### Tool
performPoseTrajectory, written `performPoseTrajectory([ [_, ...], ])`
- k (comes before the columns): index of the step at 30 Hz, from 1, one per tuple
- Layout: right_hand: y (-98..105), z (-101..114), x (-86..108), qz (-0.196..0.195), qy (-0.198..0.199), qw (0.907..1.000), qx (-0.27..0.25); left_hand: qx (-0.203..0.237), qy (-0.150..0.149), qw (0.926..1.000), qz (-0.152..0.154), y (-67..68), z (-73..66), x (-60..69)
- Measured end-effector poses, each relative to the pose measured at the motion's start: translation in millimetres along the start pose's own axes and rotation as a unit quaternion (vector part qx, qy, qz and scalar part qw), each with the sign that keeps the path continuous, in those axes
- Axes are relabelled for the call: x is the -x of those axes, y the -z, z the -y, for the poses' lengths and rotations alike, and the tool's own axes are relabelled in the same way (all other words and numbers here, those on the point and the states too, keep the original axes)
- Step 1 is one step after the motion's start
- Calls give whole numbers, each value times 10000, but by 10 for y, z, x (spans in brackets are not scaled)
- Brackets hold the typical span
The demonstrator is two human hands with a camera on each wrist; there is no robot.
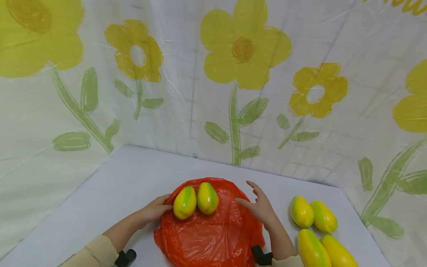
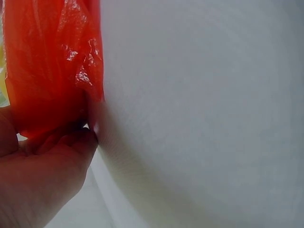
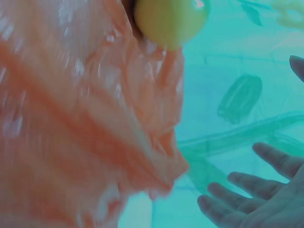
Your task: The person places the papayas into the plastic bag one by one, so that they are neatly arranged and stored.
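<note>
A red plastic bag [image 1: 210, 237] lies spread in a rounded shape on the table, and two yellow-green fruits [image 1: 185, 203] [image 1: 207, 198] rest side by side on its far left part. The left hand [image 1: 154, 210] pinches the bag's left edge; in the left wrist view the fingers of that hand [image 2: 42, 175] curl under the red plastic [image 2: 47, 66]. Over the bag's right edge the right hand [image 1: 260, 207] has its fingers spread and holds nothing. The right wrist view shows this hand [image 3: 266, 194] apart from the bag [image 3: 95, 118], with one fruit [image 3: 171, 21] at the top.
Several more yellow-green fruits [image 1: 301, 211] lie at the table's right side, beyond the right forearm. Behind the white table [image 1: 133, 167] hangs a pale curtain [image 1: 180, 122] with yellow flowers. Black straps or clips show near both wrists.
</note>
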State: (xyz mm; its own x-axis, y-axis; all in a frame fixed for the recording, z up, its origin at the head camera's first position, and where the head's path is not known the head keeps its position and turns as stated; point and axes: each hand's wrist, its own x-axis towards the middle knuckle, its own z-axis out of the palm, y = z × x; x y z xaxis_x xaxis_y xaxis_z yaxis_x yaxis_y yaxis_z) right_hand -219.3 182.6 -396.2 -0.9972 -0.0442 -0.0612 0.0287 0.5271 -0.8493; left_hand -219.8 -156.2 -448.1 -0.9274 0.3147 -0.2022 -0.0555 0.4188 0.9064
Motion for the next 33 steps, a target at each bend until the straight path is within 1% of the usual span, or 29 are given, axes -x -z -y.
performPoseTrajectory([
  [7, 210, -63, 132, -48, -95, 9997, 205, -6, 38, 10000, -40, 5, -27, 20],
  [12, 362, -144, 206, -187, -209, 9991, 324, 3, 35, 10000, -47, -1, -14, 10],
  [15, 469, -196, 260, -272, -448, 9978, 406, -20, -12, 10000, -34, -6, -4, -5],
  [18, 570, -235, 318, -344, -675, 9948, 677, -19, -33, 10000, -38, -4, 2, -7],
  [22, 720, -281, 410, -446, -996, 9887, 1024, -6, 49, 9999, -89, -7, -6, 0],
  [30, 1024, -454, 577, -542, -1433, 9814, 1153, -48, 170, 9996, -207, -27, -45, 12],
  [33, 1099, -525, 630, -535, -1682, 9773, 1169, -70, 224, 9993, -279, -31, -56, 25],
])
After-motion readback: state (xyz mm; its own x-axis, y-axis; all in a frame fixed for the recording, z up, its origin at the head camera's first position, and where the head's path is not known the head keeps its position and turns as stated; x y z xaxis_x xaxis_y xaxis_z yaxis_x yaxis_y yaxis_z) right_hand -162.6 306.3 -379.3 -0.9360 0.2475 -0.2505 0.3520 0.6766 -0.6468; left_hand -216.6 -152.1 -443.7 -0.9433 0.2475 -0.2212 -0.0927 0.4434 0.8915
